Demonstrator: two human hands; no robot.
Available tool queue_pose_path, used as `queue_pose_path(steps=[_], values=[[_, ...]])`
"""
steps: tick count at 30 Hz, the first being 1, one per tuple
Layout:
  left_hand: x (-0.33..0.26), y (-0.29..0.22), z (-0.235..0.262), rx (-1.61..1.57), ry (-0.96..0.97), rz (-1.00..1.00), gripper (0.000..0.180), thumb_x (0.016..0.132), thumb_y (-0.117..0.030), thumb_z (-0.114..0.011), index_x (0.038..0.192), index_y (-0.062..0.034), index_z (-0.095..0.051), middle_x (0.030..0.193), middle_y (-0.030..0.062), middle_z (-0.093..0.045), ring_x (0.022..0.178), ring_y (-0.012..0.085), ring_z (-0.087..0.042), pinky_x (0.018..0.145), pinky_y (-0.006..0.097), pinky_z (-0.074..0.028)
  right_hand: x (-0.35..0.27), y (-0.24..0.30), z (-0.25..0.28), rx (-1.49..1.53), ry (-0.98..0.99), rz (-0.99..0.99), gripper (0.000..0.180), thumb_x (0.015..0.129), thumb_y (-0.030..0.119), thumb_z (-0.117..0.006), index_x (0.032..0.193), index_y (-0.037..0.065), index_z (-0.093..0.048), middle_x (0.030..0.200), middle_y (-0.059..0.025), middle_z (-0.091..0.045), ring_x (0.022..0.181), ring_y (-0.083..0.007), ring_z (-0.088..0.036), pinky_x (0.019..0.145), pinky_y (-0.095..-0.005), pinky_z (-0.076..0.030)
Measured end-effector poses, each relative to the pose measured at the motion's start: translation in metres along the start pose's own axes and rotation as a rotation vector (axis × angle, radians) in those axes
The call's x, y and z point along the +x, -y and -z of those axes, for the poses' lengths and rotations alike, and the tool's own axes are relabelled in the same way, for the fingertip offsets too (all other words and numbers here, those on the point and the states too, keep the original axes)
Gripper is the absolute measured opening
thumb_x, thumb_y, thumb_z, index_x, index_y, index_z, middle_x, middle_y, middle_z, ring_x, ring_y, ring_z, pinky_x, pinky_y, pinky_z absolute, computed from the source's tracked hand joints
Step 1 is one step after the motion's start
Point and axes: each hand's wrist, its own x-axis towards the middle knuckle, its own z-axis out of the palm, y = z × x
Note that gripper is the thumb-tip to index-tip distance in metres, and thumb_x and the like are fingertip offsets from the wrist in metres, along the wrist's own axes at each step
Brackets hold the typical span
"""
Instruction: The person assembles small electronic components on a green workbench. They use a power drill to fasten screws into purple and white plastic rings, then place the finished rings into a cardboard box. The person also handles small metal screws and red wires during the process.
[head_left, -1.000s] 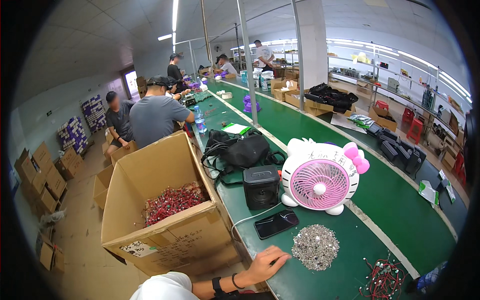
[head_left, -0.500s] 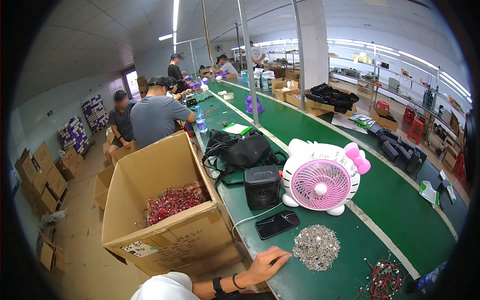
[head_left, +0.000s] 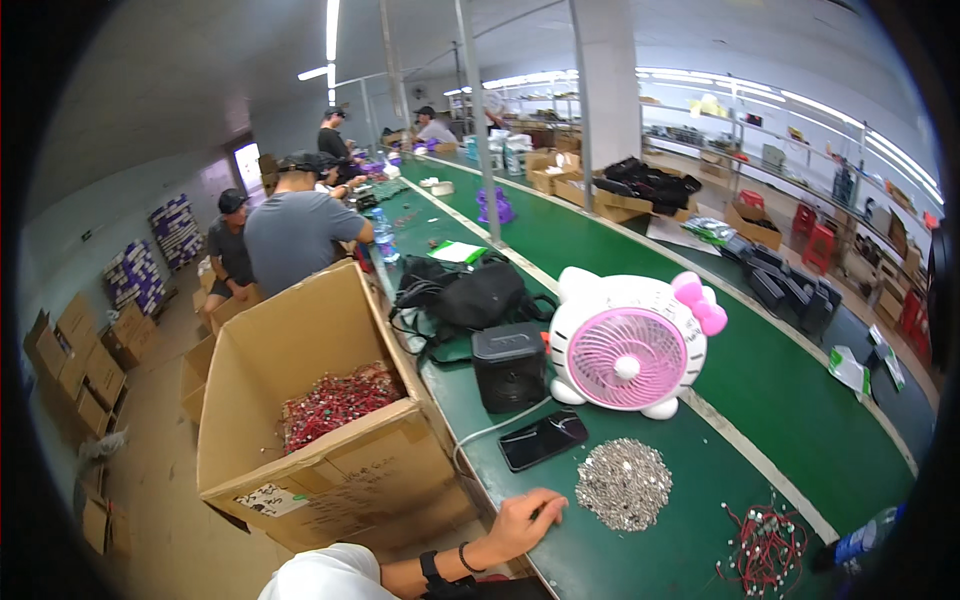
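My left hand [head_left: 525,522] rests at the near edge of the green bench, its fingers curled in. Whether something small is between the fingers I cannot make out. A dark watch and a bracelet circle the wrist. Just right of the hand lies a round pile of small silvery metal parts [head_left: 624,484], apart from the fingers. Beyond the hand a black smartphone [head_left: 543,439] lies flat. Farther right is a loose tangle of red wires [head_left: 765,548] with small white ends. My right hand is out of view.
A large cardboard box [head_left: 330,490] holding red wires stands left of the bench [head_left: 690,560]. A white-and-pink fan [head_left: 628,350], a black speaker [head_left: 509,368] and a black bag [head_left: 485,295] stand behind the phone. A blue-labelled bottle [head_left: 865,540] is at lower right. Several people work farther off.
The whole view has shifted slightly, so the bench things sit farther left. My left hand stays by the bench edge, its fingers more curled. More of the bottle at lower right shows.
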Motion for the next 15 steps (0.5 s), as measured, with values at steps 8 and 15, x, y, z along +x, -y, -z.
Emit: queue_pose_path(steps=[8, 15], values=[[0.001, 0.002, -0.001, -0.092, -0.105, -0.125, 0.021, 0.089, 0.011, -0.061, 0.103, -0.0014, -0.071, 0.105, 0.0135, -0.067, 0.069, 0.0149, -0.066, 0.061, 0.027, -0.052, -0.001, 0.014, -0.012, -0.012, 0.007, 0.075, 0.03, 0.102, 0.024, -0.055, 0.123, 0.002, -0.059, 0.108, -0.0139, -0.067, 0.097, -0.0222, -0.063, 0.084, -0.0344, -0.051], [0.002, 0.002, -0.001, -0.093, -0.081, -0.183, 0.02, 0.092, 0.009, -0.057, 0.107, -0.0006, -0.068, 0.102, 0.0134, -0.067, 0.062, 0.0119, -0.062, 0.057, 0.026, -0.051, -0.011, 0.019, -0.009, 0.103, -0.007, 0.052, 0.018, 0.102, 0.015, -0.06, 0.118, 0.006, -0.06, 0.108, -0.0083, -0.068, 0.092, -0.0136, -0.063, 0.08, -0.0241, -0.049]])
